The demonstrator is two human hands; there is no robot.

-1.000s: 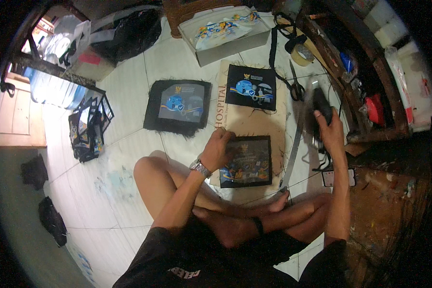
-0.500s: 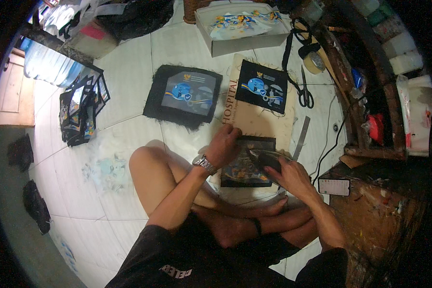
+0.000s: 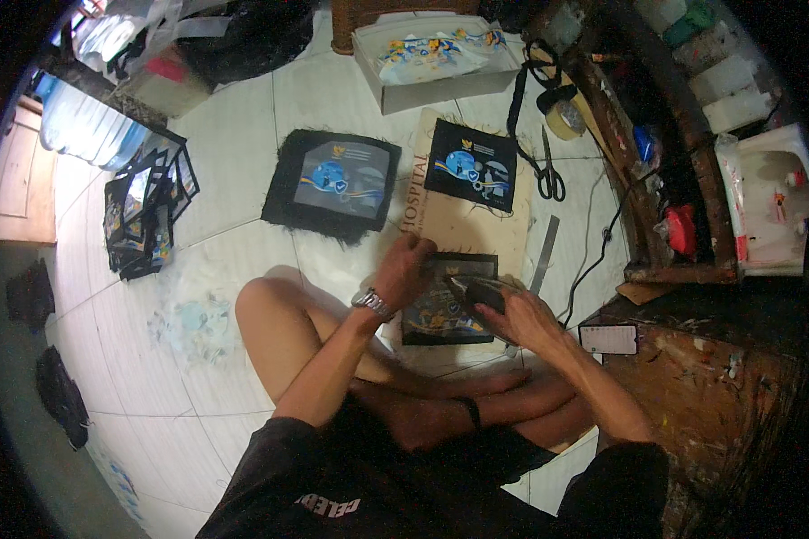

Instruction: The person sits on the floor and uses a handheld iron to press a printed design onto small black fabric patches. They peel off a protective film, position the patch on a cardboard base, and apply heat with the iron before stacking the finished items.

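Wrapped round a dark iron [image 3: 478, 301] with a pointed tip, my right hand [image 3: 520, 316] has it lying over a black cloth patch [image 3: 449, 331] with a dull colourful print. At the patch's upper left corner is my left hand [image 3: 404, 269], its fingers curled down; what they pinch, if anything, is hidden. Under the patch's upper part spreads a cream cloth [image 3: 467, 235] with dark lettering. A second black patch [image 3: 470, 166] with a bright blue print lies farther up on that cloth. Left of it rests a frayed black cloth [image 3: 283, 193] bearing a greyish film square [image 3: 346, 180].
Scissors [image 3: 550, 171], a tape roll [image 3: 564, 119] and a metal ruler [image 3: 545, 254] lie to the right, near a black cord [image 3: 593, 278]. A phone [image 3: 608, 340] rests on a wooden board. Printed sheets fill a white box [image 3: 436, 94]. Black-edged pieces [image 3: 144, 216] are heaped left.
The iron has shifted slightly within the patch, showing more of the print. My left hand stays at the upper left corner. The whole view has shifted a little.
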